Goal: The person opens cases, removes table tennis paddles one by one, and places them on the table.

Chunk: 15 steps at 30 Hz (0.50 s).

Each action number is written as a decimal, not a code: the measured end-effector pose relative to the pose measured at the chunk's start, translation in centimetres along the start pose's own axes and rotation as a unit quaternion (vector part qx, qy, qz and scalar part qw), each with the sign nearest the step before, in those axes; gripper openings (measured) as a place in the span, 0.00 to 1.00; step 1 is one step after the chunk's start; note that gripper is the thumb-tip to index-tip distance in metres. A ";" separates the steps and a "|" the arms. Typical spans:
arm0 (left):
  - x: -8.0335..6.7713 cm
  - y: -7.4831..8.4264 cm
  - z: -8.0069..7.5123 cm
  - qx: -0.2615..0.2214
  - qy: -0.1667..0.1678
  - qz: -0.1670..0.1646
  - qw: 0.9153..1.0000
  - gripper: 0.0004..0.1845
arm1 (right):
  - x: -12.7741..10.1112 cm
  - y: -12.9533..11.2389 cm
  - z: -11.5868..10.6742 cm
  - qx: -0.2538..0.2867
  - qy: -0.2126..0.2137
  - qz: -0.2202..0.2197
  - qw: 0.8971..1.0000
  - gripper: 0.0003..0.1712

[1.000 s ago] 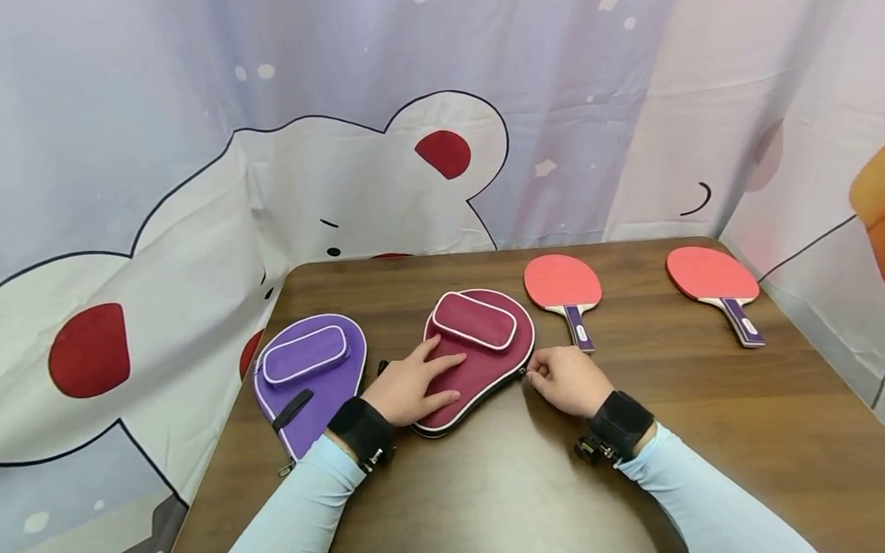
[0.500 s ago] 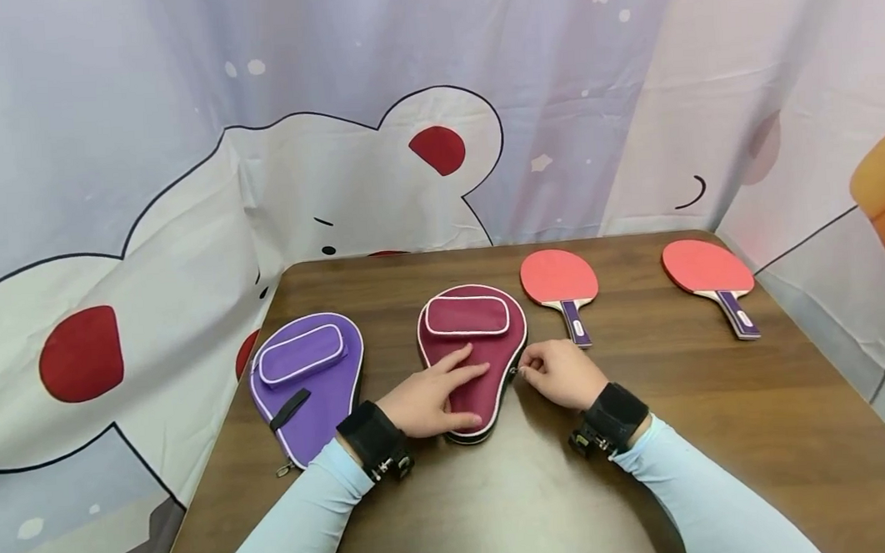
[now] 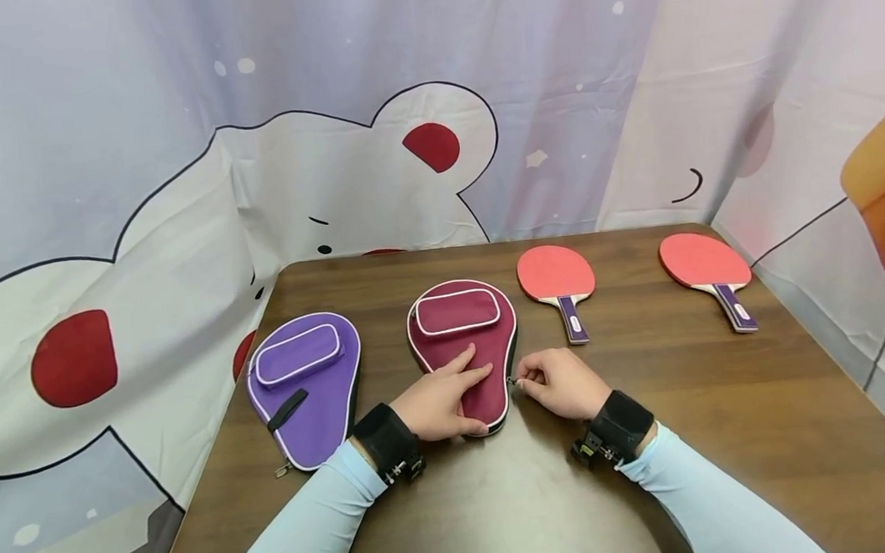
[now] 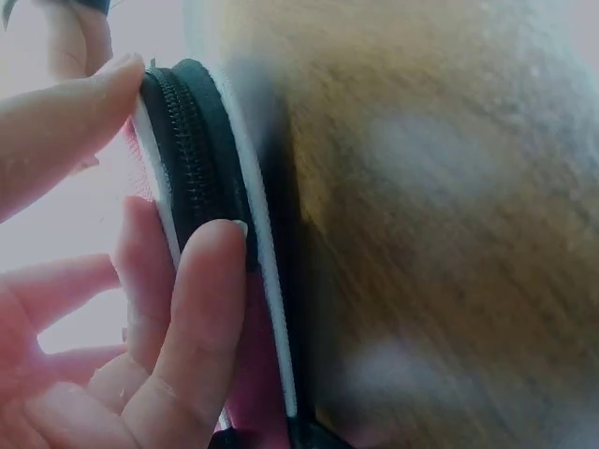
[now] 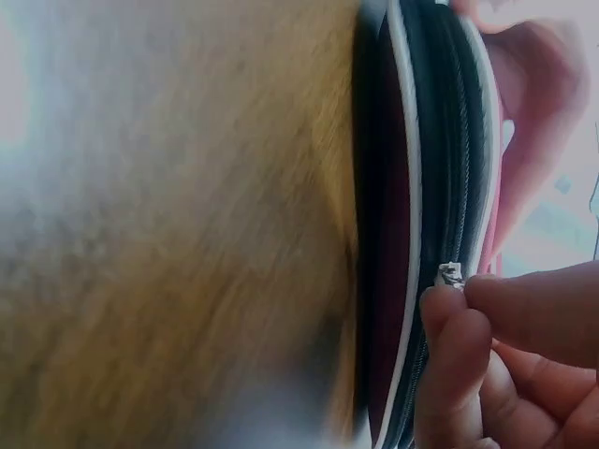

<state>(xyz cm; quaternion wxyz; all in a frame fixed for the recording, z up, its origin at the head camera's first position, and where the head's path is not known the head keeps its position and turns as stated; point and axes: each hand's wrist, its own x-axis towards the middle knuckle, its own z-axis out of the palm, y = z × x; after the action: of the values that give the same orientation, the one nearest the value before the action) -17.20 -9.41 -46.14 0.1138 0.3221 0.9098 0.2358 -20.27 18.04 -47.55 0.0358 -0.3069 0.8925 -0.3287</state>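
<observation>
A dark red paddle-shaped zip case (image 3: 490, 399) with white piping and a front pocket lies mid-table, its narrow end toward me. My left hand (image 3: 440, 400) rests on it with fingers spread, the thumb near the narrow end. In the left wrist view, two fingertips (image 4: 211, 257) press the case's black zippered side. At the right side of the case, my right hand (image 3: 564, 383) pinches the metal zipper pull (image 5: 450, 274) between thumb and finger. Joined zipper teeth (image 5: 462, 168) show along the black side strip.
A purple paddle case (image 3: 325, 408) lies to the left, near my left sleeve. Two table tennis bats with red faces, one nearer (image 3: 555, 272) and one farther right (image 3: 704, 259), lie at the back of the wooden table (image 3: 649, 483). A printed curtain hangs behind.
The red case has turned so its narrow end points more directly toward me. My left hand shifted right with it; my right hand stays at the zipper pull, slightly lower along the side.
</observation>
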 end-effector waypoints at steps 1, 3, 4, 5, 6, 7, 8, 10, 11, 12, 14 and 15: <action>0.0 0.0 -0.1 -0.003 -0.002 0.001 1.000 0.50 | 0.0 0.0 0.0 -0.001 -0.001 0.000 1.000 0.06; -0.1 -0.2 -0.1 -0.011 -0.009 0.008 1.000 0.51 | 0.1 0.0 -0.2 -0.001 0.003 0.003 1.000 0.05; -0.2 -0.3 -0.1 -0.013 -0.013 0.013 1.000 0.50 | 0.1 0.1 -0.3 -0.003 0.007 0.007 1.000 0.05; -0.2 -0.5 -0.1 -0.009 -0.016 0.017 1.000 0.50 | 0.2 0.1 -0.3 -0.005 0.012 0.012 1.000 0.05; -0.3 -0.6 -0.1 -0.005 -0.018 0.021 1.000 0.50 | 0.2 0.1 -0.4 -0.005 0.016 0.017 1.000 0.05; -0.3 -0.8 -0.1 0.000 -0.021 0.024 1.000 0.50 | 0.2 0.2 -0.5 -0.006 0.020 0.021 1.000 0.05; -0.2 -0.9 0.0 0.008 -0.021 0.026 0.999 0.50 | 0.2 0.2 -0.5 -0.007 0.022 0.024 0.999 0.05; -0.1 -0.9 0.0 0.030 -0.018 0.028 0.999 0.48 | 0.0 0.2 -0.5 -0.008 0.020 0.028 0.999 0.05; -0.1 -0.9 0.1 0.039 -0.016 0.028 0.999 0.48 | -0.2 0.1 -0.5 -0.007 0.017 0.026 0.999 0.05; 0.0 -0.9 0.1 0.044 -0.015 0.027 0.999 0.48 | -0.3 0.0 -0.5 -0.005 0.012 0.024 1.000 0.06; 0.3 -0.6 0.0 0.051 -0.012 0.026 0.998 0.48 | -0.6 -0.1 -0.5 -0.002 0.003 0.014 1.000 0.06; 0.4 -0.5 0.0 0.056 -0.009 0.025 0.998 0.48 | -0.8 -0.2 -0.5 -0.001 -0.001 0.009 1.000 0.06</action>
<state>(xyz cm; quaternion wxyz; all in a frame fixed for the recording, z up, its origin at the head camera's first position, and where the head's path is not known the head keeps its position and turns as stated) -17.76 -9.53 -46.38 0.0978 0.3526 0.9121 0.1847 -19.69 18.66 -47.11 0.0390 -0.2988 0.8956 -0.3272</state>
